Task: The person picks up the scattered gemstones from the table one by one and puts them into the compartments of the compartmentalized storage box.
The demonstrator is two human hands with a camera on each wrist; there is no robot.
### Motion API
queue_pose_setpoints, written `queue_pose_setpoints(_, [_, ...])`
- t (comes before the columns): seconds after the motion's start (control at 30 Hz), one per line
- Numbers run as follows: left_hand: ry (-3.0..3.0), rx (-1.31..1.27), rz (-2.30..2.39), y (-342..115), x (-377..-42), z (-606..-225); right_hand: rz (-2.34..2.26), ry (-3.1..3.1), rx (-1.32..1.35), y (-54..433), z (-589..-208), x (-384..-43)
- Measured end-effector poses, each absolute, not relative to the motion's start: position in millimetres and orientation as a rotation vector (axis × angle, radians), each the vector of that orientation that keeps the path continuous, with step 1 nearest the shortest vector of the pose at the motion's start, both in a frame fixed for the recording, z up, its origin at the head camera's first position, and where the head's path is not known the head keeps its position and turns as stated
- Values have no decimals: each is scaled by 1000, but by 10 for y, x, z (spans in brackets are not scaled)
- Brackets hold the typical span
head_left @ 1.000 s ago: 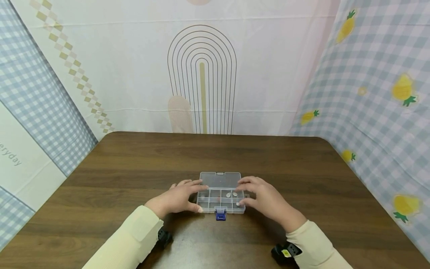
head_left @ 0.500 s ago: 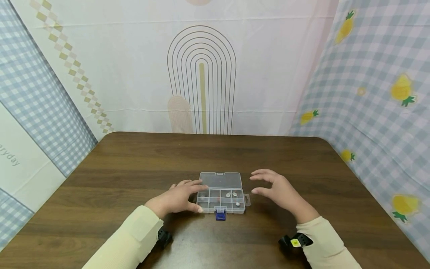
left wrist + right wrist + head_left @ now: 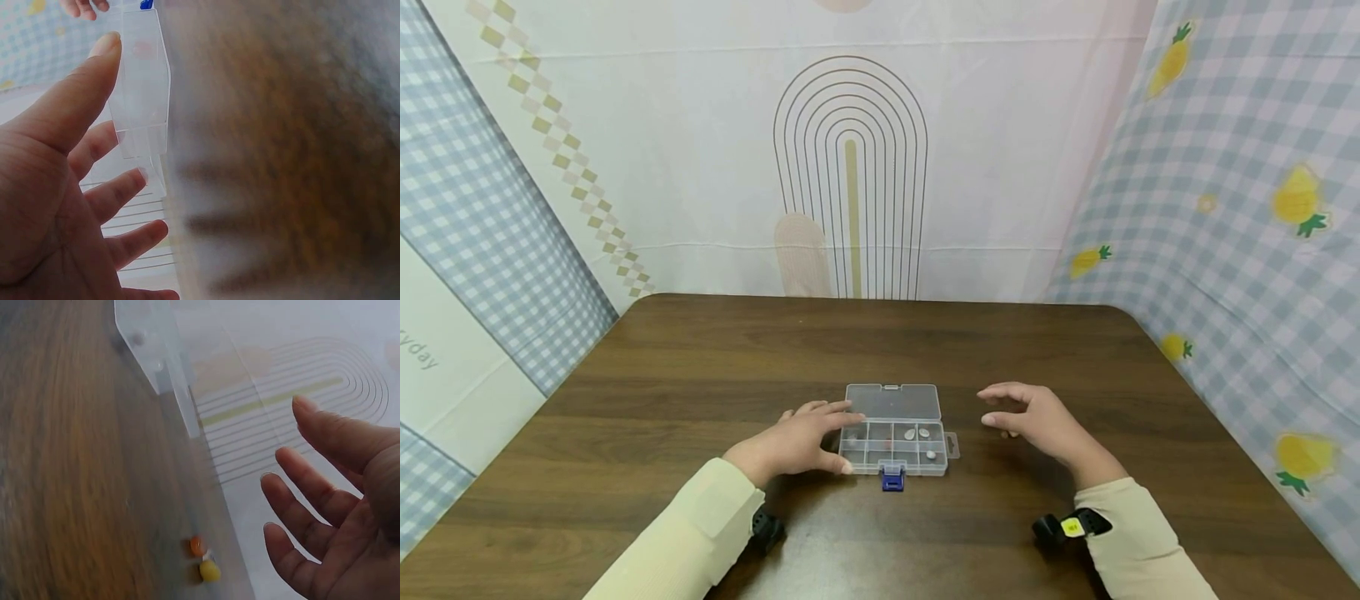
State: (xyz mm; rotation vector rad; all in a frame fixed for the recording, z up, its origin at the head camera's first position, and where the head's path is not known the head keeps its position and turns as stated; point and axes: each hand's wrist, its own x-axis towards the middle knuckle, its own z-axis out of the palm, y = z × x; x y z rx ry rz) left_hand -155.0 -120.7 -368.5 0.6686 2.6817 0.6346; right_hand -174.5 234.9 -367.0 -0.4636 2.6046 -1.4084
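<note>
Clear box [image 3: 892,458] on the surface [image 3: 737,350], centred between the hands, lid [image 3: 892,402] folded back on the far side, blue latch [image 3: 892,481] on the near side. White pieces [image 3: 910,434] lie in the two right-hand far compartments and the right-hand near one. The left hand [image 3: 801,437], fingers spread, rests at the box's left end, thumb at its near corner. The right hand [image 3: 1037,421], fingers loosely bent and holding nothing, is apart from the box; the right wrist view shows an orange bead [image 3: 197,545] and a yellow bead [image 3: 210,570] near it.
</note>
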Motion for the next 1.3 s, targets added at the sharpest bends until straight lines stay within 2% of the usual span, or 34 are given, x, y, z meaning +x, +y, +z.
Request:
queue_pose_setpoints(0.97, [2690,655,612,-1201,-1555,-3688,-1206,2614,-361,2669,-3879,-1839])
queue_pose_setpoints(1.3, [2690,656,614,-1196,-1547,-3674,-1179,2640,-430,2689,-3902,-1846])
